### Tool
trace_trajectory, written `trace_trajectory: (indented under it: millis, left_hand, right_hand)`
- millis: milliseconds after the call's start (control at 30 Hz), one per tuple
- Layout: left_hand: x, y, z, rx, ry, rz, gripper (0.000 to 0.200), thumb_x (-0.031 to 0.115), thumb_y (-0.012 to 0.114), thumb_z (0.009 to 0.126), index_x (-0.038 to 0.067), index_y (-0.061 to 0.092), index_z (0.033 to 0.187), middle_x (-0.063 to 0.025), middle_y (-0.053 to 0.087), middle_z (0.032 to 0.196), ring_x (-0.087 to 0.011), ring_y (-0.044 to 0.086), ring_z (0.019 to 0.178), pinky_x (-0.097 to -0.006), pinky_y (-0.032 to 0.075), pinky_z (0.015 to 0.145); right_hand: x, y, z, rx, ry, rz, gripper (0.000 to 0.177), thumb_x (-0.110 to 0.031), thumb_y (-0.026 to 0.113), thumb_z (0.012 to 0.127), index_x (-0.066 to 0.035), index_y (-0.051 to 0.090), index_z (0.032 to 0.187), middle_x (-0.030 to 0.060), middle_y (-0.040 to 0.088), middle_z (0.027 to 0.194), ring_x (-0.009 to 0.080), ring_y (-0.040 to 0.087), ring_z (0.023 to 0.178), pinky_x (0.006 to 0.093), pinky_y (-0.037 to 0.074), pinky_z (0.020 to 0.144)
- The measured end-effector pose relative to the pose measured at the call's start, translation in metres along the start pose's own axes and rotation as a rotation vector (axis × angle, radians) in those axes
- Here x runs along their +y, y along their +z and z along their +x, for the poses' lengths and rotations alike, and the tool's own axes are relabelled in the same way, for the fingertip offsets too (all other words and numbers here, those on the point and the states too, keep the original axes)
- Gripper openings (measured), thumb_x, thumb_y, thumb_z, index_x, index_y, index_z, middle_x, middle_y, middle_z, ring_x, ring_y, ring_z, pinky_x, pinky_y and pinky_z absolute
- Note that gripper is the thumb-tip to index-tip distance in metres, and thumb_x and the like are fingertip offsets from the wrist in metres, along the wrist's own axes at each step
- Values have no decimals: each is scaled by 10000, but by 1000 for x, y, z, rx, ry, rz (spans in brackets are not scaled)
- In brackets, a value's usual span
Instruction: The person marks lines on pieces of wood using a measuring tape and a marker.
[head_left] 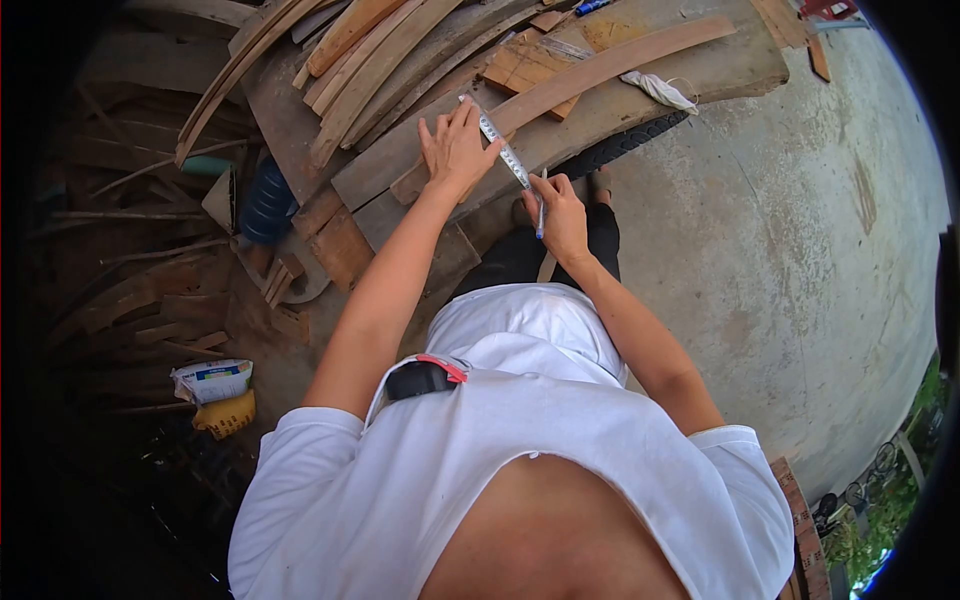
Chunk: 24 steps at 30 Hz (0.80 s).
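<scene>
Pressing the left hand (455, 150) down with fingers spread, pinning a ruler (505, 150) slantwise across a plank (600, 70). Pinching a pen (541, 208) between thumb and fingers of the right hand (562, 215), just beside the ruler's near end, close to the left hand. Holding the ruler's far end under the left fingertips. Handling a thin, narrow, metal-looking ruler with fine markings, and a long, slim, gently curved plank of smooth reddish-brown wood. Working on top of a wide, grey, weathered board (720, 70), touching a heap of bent wooden slats (370, 60) to the left. Leaning over a black ribbed tyre strip (625, 142) under the board's edge and a crumpled white cloth (660, 90) on it. Standing outdoors in daylight on a pale, stained concrete floor (800, 250).
</scene>
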<state>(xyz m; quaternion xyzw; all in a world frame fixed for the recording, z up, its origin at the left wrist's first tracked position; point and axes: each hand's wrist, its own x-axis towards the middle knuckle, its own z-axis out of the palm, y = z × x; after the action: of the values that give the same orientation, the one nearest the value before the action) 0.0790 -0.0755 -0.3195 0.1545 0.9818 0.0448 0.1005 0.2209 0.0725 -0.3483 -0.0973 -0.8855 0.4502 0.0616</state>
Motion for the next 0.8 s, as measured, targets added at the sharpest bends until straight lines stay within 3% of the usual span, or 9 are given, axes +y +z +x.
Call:
trace_trajectory:
  millis: [800]
  left_hand:
    - [4,-4,-2,-51,-41,-80,872,518,748,816,57,449,1492,-82,371,1610,-310,428,1400,-625,240,1172]
  right_hand:
    - [6,-2,1,-19,-61,28,292,-178,718,906,-80,690,1180,133,612,915,333,661,748,437,544,672]
